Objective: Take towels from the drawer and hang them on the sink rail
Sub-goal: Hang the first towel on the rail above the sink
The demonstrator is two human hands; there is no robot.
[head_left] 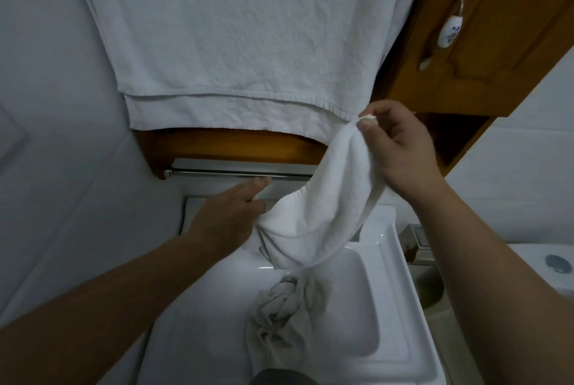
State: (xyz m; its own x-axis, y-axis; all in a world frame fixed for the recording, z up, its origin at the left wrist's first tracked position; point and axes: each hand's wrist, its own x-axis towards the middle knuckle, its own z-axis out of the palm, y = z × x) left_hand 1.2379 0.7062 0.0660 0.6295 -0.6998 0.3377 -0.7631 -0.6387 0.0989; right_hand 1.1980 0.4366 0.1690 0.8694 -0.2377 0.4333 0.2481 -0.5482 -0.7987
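Above sink (400, 316), small towel (326, 210) between hands: right hand (400, 148) pinches corner, left hand (230, 217) grips bottom.

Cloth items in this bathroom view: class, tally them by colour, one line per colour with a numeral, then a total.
White: 2, the large hanging towel and the small towel held between the left hand and the right hand.
Grey-beige: 1, the crumpled cloth in the sink.
Total: 3
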